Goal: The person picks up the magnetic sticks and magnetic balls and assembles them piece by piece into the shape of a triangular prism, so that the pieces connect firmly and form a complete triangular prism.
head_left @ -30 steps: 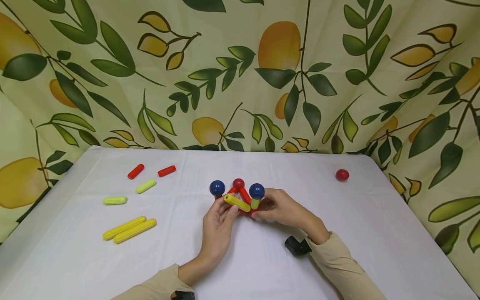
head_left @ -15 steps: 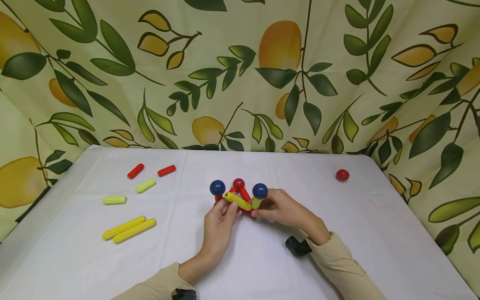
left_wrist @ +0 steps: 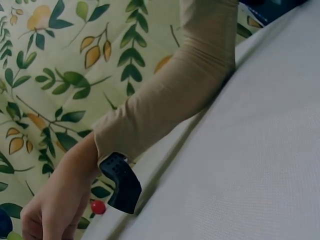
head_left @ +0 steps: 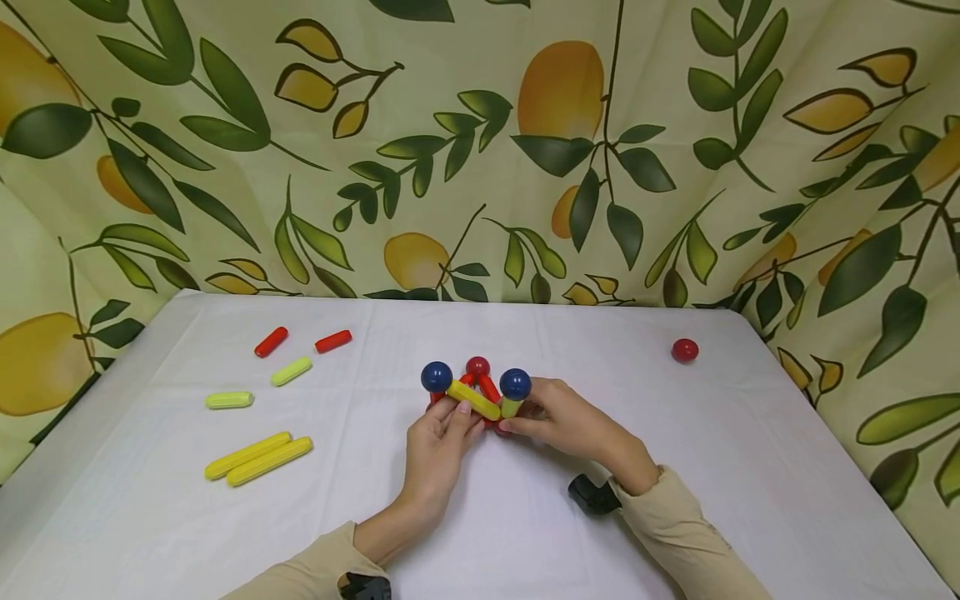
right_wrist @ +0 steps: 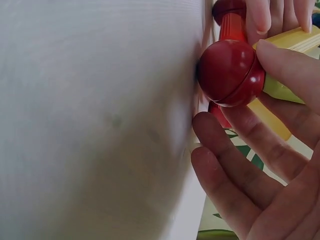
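Observation:
A small magnetic stick-and-ball frame stands on the white cloth, with a red ball (head_left: 477, 367) at the back and red sticks (head_left: 489, 388) between its corners. Two blue balls, a left one (head_left: 437, 377) and a right one (head_left: 515, 384), sit on top of uprights. My left hand (head_left: 435, 458) pinches a long yellow stick (head_left: 472, 400), whose far end meets the left blue ball. With thumb and fingers my right hand (head_left: 573, 423) holds the near red corner ball (right_wrist: 230, 72), under a short light-green stick (head_left: 511, 407). My left fingers partly hide the frame's left base.
Two yellow sticks (head_left: 258, 461), light-green sticks (head_left: 292, 372) and red sticks (head_left: 272, 342) lie on the left of the table. A loose red ball (head_left: 684, 350) lies at the far right. A patterned curtain (head_left: 480, 167) hangs behind the table.
The yellow stick's upper end has moved against the left blue ball. The right blue ball leaned right, then came back left. Both hands keep nearly the same place.

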